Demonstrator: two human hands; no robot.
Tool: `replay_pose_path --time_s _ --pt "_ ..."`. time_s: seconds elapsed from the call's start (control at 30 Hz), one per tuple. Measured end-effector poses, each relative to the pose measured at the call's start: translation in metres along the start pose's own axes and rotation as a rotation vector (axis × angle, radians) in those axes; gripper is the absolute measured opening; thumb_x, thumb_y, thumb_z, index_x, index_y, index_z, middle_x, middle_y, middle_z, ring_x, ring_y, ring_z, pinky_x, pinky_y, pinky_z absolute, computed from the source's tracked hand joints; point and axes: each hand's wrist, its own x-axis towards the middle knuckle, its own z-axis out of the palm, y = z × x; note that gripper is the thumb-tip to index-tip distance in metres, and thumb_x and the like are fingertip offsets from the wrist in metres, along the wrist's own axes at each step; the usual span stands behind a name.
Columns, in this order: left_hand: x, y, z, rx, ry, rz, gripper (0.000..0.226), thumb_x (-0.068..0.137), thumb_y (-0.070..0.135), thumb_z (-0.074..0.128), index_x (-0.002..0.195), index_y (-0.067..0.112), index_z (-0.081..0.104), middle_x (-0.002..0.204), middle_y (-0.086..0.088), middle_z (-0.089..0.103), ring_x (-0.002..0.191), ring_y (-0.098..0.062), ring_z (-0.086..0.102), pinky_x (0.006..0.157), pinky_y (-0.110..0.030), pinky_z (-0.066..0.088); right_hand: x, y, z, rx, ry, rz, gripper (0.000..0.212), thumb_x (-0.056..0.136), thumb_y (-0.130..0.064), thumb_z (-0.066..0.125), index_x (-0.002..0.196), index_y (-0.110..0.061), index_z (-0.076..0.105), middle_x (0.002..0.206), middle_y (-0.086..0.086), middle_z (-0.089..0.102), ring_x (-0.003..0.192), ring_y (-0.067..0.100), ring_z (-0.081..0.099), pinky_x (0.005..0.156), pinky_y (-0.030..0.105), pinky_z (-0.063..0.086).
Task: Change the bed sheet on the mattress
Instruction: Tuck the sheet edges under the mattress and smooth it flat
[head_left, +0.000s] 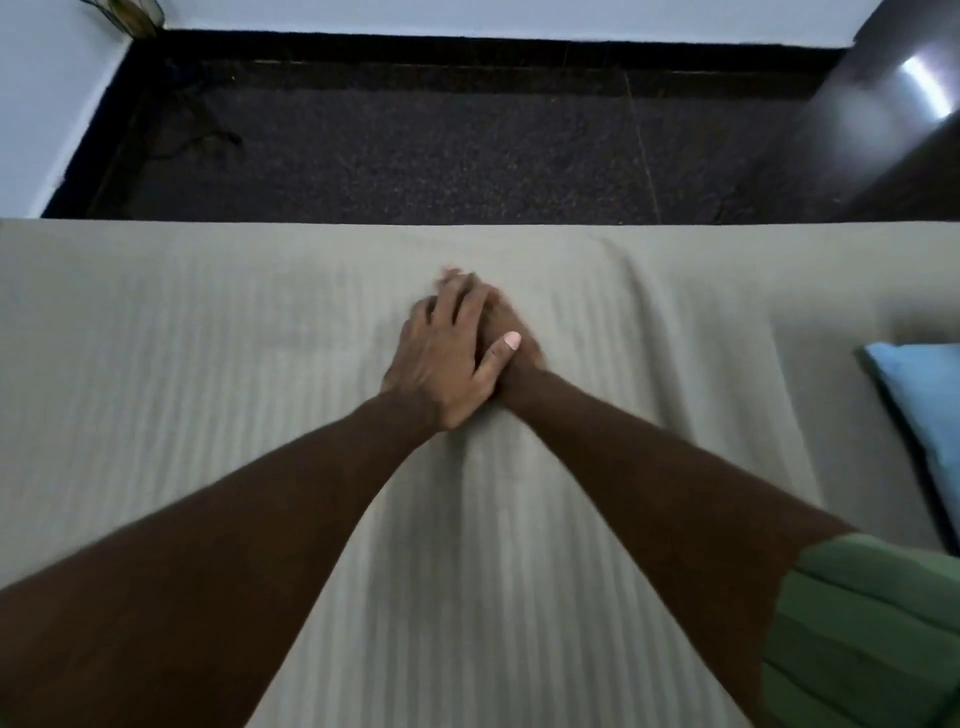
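1. The bed sheet is a pale grey-beige cloth with faint woven stripes. It lies spread over the mattress and covers the bed from the near edge of the view to its far edge, where it meets the floor line.
2. The sheet lies mostly flat. A few soft folds fan out from the middle toward the far right, and a low ridge runs toward the viewer between the two forearms.
3. The left hand lies on top, palm down, its fingers straight and close together, its thumb stretched across the other hand. It grips nothing.
4. The right hand lies underneath it against the sheet, largely covered. Its fingers are blurred and hidden, so I cannot tell whether they are flat or curled.
5. Both forearms reach out from the near corners and meet at the middle of the bed. A green sleeve shows at the lower right.
6. A blue pillow lies on the bed at the right edge, well apart from the hands.
7. Beyond the bed is a dark speckled floor, bordered by a black skirting and pale walls.
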Motion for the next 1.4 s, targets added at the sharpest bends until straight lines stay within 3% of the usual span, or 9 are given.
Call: replay_pose_path --time_s 0.1,0.33,0.47,0.6,0.7,0.87,1.0,1.2,1.4 --pt "0.01 0.02 0.016 0.087 0.007 -0.053 0.068 0.102 0.062 0.03 0.158 0.024 0.026 0.167 -0.008 0.018 0.153 -0.03 0.019 0.12 -0.052 0.021 0.01 0.023 0.003 -0.172 0.025 -0.09 0.064 0.107 -0.036 0.018 0.165 -0.017 -0.003 0.173 0.008 -0.008 0.159 0.028 -0.003 0.129 0.046 0.007" --pt "0.02 0.041 0.044 0.127 -0.035 0.068 0.075 0.097 0.07 0.018 0.156 0.025 0.029 0.165 -0.006 0.023 0.152 -0.026 0.023 0.119 -0.052 0.022 -0.017 0.183 -0.049 -0.176 0.16 0.454 0.071 0.105 -0.057 0.018 0.164 -0.017 0.013 0.172 0.008 0.01 0.159 0.03 0.007 0.128 0.049 0.006" --pt "0.029 0.084 0.052 -0.044 0.076 0.047 0.067 0.1 0.063 0.021 0.155 0.026 0.034 0.164 -0.002 0.029 0.151 -0.022 0.026 0.119 -0.047 0.022 -0.033 0.137 -0.043 -0.07 0.185 0.3 0.063 0.11 -0.036 0.027 0.163 -0.005 0.014 0.171 0.018 0.009 0.159 0.029 0.011 0.129 0.046 0.009" --pt "0.046 0.111 0.066 -0.176 0.076 -0.038 0.068 0.1 0.063 0.024 0.156 0.026 0.033 0.165 -0.001 0.029 0.152 -0.022 0.024 0.122 -0.05 0.021 -0.089 0.077 -0.043 0.265 -0.187 0.071 0.053 0.11 -0.02 0.041 0.158 0.0 0.027 0.167 0.018 0.024 0.149 0.012 0.036 0.121 0.026 0.025" --pt "0.043 0.119 0.079 -0.108 -0.01 -0.032 0.06 0.105 0.058 0.03 0.155 0.026 0.034 0.167 -0.002 0.025 0.153 -0.024 0.022 0.121 -0.051 0.021 -0.089 0.121 -0.032 0.045 0.127 0.052 0.067 0.103 -0.046 0.036 0.159 -0.009 0.032 0.167 0.012 0.029 0.154 0.029 0.025 0.125 0.048 0.023" --pt "0.03 0.11 0.079 0.095 -0.082 0.082 0.058 0.105 0.058 0.028 0.152 0.025 0.037 0.168 -0.006 0.019 0.154 -0.026 0.018 0.118 -0.052 0.021 -0.1 0.23 -0.042 -0.136 0.235 0.378 0.064 0.108 -0.044 0.027 0.165 -0.017 0.017 0.172 0.005 0.016 0.158 0.025 0.014 0.128 0.043 0.011" --pt "0.021 0.116 0.081 0.07 -0.063 0.12 0.062 0.106 0.058 0.025 0.154 0.021 0.037 0.165 -0.007 0.027 0.151 -0.025 0.024 0.118 -0.048 0.025 -0.097 0.208 -0.037 -0.027 0.276 0.5 0.066 0.107 -0.042 0.021 0.164 -0.009 0.016 0.172 0.011 0.012 0.159 0.029 0.01 0.129 0.045 0.006" --pt "-0.003 0.152 0.095 -0.06 0.013 0.037 0.048 0.104 0.051 0.035 0.137 0.019 0.05 0.138 -0.006 0.047 0.125 -0.027 0.046 0.103 -0.045 0.043 -0.167 0.11 0.025 -0.075 0.126 0.045 0.075 0.103 -0.052 0.041 0.164 -0.014 0.021 0.171 0.01 0.02 0.159 0.027 0.009 0.128 0.05 0.012" --pt "-0.068 0.146 0.09 0.078 -0.023 0.201 0.039 0.103 0.05 0.039 0.128 0.023 0.053 0.123 0.0 0.049 0.108 -0.018 0.049 0.089 -0.035 0.04 -0.234 0.202 0.0 -0.084 0.224 0.523 0.063 0.106 -0.044 0.03 0.164 -0.02 0.021 0.172 -0.001 0.018 0.159 0.016 0.012 0.128 0.039 0.012"
